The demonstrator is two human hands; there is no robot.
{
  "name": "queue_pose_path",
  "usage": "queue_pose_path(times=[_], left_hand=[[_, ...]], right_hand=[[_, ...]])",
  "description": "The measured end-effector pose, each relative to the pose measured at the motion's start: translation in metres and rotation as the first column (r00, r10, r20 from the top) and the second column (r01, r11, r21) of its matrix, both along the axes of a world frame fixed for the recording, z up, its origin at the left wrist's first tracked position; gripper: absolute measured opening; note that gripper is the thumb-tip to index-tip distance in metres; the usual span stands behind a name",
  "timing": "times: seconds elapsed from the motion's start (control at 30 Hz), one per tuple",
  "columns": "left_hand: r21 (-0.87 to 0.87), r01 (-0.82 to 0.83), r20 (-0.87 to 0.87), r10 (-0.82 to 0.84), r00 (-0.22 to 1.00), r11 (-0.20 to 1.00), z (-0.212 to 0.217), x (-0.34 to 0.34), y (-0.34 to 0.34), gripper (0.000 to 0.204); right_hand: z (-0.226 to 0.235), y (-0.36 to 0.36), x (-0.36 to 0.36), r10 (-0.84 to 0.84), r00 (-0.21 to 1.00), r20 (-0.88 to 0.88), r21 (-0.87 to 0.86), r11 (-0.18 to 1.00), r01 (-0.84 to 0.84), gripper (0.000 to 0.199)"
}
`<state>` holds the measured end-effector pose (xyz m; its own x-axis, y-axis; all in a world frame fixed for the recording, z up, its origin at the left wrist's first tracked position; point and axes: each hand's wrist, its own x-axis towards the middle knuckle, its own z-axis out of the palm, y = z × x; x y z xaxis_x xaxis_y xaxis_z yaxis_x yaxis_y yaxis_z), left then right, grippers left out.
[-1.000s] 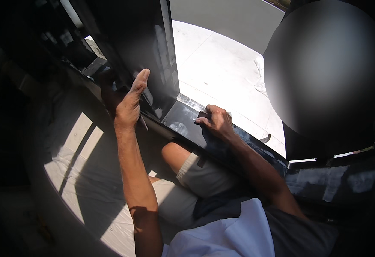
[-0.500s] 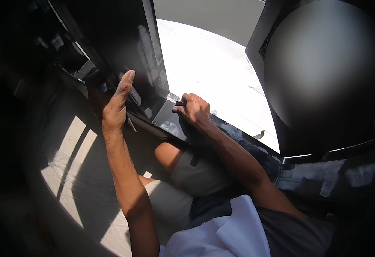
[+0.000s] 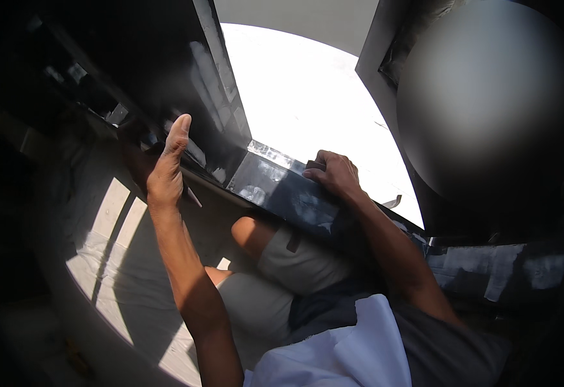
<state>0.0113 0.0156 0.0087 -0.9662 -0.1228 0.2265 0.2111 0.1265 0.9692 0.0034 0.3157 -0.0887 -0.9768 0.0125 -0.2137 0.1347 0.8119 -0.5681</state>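
My right hand (image 3: 338, 174) is closed on a small dark brown folded piece that looks like sandpaper (image 3: 315, 166). It lies at the outer edge of a black sill (image 3: 275, 184) with whitish scuffed patches. At the left, my left hand (image 3: 166, 171) is beside the lower edge of a black upright panel (image 3: 195, 84), thumb pointing up. Its other fingers curl away into deep shadow. From under that palm sticks the pointed corner of a thin flat piece (image 3: 193, 197), whose kind I cannot make out.
Beyond the sill lies a brightly sunlit white surface (image 3: 295, 84). A small curled dark strip (image 3: 393, 202) sits near the sill's right part. A blurred round shape (image 3: 488, 97) covers the upper right. My bent knees are below the sill, above a pale sheet (image 3: 111, 232) on the floor.
My right hand has slid right along the sill with the folded piece, uncovering more of the scuffed surface. My left hand has shifted slightly left and down in the picture, as the view moved a little.
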Motion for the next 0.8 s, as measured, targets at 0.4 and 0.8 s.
queue_pose_path(times=[0.4,0.8], left_hand=[[-0.004,-0.06,-0.037,0.06,0.998,0.998,-0.004,0.0,-0.002,0.057],[-0.005,-0.151,-0.114,0.149,0.982,0.989,-0.012,-0.004,-0.003,0.053]], right_hand=[[-0.018,-0.01,-0.018,0.193,0.927,-0.322,-0.008,0.978,-0.207,0.035],[-0.001,-0.023,-0.027,0.189,0.978,-0.09,0.023,0.982,-0.188,0.035]])
